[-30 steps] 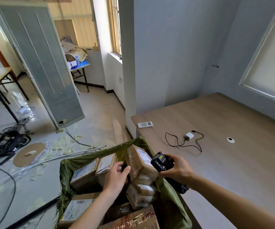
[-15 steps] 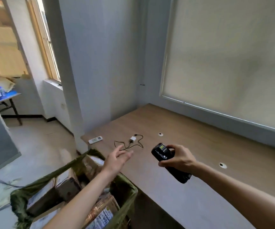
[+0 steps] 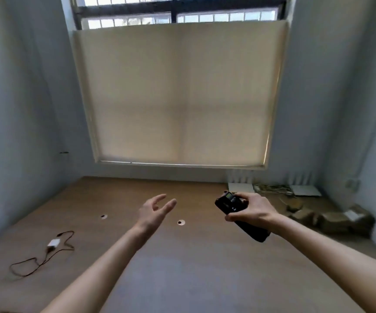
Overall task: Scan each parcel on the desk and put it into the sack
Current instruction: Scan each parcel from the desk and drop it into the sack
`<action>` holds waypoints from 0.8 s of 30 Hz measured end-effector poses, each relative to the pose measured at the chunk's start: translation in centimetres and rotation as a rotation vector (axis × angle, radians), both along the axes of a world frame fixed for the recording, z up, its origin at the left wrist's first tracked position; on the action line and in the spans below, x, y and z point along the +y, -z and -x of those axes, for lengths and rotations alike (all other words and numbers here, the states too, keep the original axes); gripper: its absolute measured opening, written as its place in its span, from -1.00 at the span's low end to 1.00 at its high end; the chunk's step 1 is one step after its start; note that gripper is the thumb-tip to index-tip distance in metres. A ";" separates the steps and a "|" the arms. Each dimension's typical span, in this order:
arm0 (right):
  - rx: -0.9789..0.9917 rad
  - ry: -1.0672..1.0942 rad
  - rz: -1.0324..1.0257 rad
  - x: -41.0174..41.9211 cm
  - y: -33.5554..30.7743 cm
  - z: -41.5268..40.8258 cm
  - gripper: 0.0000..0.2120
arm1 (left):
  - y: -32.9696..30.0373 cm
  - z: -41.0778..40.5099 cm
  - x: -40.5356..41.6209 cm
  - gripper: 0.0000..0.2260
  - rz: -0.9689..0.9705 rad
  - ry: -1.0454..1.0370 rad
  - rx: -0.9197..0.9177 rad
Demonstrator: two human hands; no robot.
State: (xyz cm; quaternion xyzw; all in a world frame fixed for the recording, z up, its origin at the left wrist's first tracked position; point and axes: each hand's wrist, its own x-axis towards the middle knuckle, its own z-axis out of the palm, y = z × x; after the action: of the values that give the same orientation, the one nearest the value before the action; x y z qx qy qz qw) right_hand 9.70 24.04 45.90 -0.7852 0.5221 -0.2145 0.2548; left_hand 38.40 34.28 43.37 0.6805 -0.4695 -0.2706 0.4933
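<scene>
Judging from the desk (image 3: 182, 267), I still have work left: blurred brown parcels (image 3: 331, 219) lie at its far right corner, unscanned, and the sack is out of view. My right hand (image 3: 253, 212) curls round the scanner (image 3: 230, 203); my left hand (image 3: 155, 212) hangs empty, fingers loosely spread.

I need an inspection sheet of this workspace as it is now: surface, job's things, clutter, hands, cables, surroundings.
Surface: wooden desk, two round cable holes.
Job's things: brown parcels blurred at far right of the desk; black scanner in hand; sack not in view.
Clutter: white flat devices by the wall.
Hands: left hand open above the desk, holding nothing; right hand grips the scanner.
Cables: white charger with black cord, left side.
Surroundings: beige blind lowered, pale blue walls.
</scene>
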 end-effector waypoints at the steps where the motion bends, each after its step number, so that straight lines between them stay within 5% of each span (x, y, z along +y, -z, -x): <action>1: 0.001 0.046 -0.007 -0.6 0.0 3.1 -0.30 | 0.0 2.5 -1.6 -0.49 -0.002 0.038 -0.012; 13: 0.072 0.492 -0.076 -5.0 2.2 34.2 -0.21 | 3.1 32.9 -17.9 -0.39 -0.056 0.461 -0.025; 24: 0.101 0.677 -0.209 -12.0 7.8 47.2 -0.26 | 8.1 47.1 -30.7 -0.41 -0.188 0.597 -0.019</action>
State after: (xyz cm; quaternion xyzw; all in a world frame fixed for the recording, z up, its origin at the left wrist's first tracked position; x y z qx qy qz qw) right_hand -37.54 12.04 38.06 -0.5469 0.7837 -0.1931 0.2223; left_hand -8.67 3.62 35.23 0.5575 -0.6262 -0.4394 0.3225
